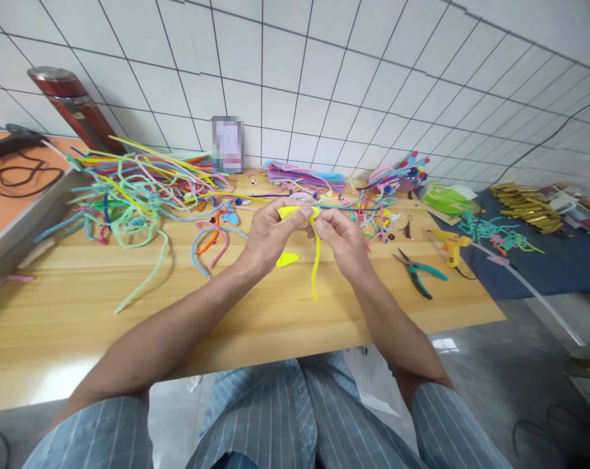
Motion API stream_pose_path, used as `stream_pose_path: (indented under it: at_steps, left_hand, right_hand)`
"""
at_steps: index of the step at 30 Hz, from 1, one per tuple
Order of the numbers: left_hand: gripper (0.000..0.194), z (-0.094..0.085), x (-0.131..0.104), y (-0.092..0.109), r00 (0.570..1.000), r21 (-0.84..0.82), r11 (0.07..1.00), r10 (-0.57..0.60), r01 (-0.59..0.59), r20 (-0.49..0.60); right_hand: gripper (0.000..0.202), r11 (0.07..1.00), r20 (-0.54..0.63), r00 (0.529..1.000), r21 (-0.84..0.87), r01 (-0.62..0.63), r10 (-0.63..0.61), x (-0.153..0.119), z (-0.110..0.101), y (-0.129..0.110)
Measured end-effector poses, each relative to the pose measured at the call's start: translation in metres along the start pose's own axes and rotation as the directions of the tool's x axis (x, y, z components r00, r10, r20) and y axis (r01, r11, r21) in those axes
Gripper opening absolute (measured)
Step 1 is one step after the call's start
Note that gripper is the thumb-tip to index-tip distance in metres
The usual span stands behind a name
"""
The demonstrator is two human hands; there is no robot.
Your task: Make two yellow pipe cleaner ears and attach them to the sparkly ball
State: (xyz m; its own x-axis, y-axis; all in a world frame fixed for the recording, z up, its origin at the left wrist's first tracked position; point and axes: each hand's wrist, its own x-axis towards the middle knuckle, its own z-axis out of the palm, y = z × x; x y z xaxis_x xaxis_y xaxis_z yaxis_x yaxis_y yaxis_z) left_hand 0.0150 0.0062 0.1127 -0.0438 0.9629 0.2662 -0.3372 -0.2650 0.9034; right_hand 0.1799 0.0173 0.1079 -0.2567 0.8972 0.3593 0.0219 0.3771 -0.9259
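Above the middle of the wooden table, my left hand [270, 234] is closed on a yellow pipe-cleaner piece [289, 212], its thumb pressed on top. My right hand [341, 238] pinches the same yellow piece at its right side. From between the hands a loose yellow pipe-cleaner end [316, 270] hangs down toward me. Below the hands, a separate yellow triangular piece [287, 260] lies on the wood. My fingers hide part of the held piece.
Tangled pipe cleaners [138, 208] spread at the left, a purple-blue bundle [304, 176] at the back. Teal-handled pliers [419, 272] and a yellow glue gun [452, 246] lie at the right. A phone [228, 144] leans on the wall near a red thermos [74, 107].
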Motion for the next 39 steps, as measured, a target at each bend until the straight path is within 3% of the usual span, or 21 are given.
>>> stream_pose_path:
  at_steps: [5,11,21,27,34,39]
  left_hand:
    - [0.038,0.001,0.0,0.0,0.996,-0.103,0.991,-0.09,0.09,0.002]
    - [0.028,-0.004,0.003,-0.003,0.984,-0.128,0.976,-0.175,0.177,0.029]
    - [0.03,-0.005,0.004,-0.012,0.972,-0.173,0.958,-0.235,0.229,-0.011]
    - [0.037,-0.004,0.004,-0.014,0.969,-0.187,0.951,-0.244,0.245,0.028]
    - [0.037,-0.003,0.004,-0.017,0.976,-0.018,0.976,-0.218,0.218,0.028]
    - [0.032,-0.004,0.003,-0.02,0.978,0.032,0.979,-0.204,0.203,0.04]
  right_hand:
    - [0.037,0.998,-0.037,0.997,-0.001,-0.067,0.067,-0.001,0.007,0.002]
    - [0.024,0.996,-0.071,0.997,-0.079,-0.04,0.034,0.002,0.006,0.001]
    - [0.018,0.998,-0.103,0.993,-0.02,-0.057,0.054,0.006,0.009,0.007]
    - [0.02,0.998,-0.114,0.992,-0.008,-0.055,0.054,0.008,0.007,0.013]
    - [0.036,0.997,-0.126,0.992,-0.073,-0.017,0.008,0.009,0.004,0.019]
    - [0.028,0.985,-0.141,0.989,-0.172,0.016,-0.041,0.004,0.004,0.019]
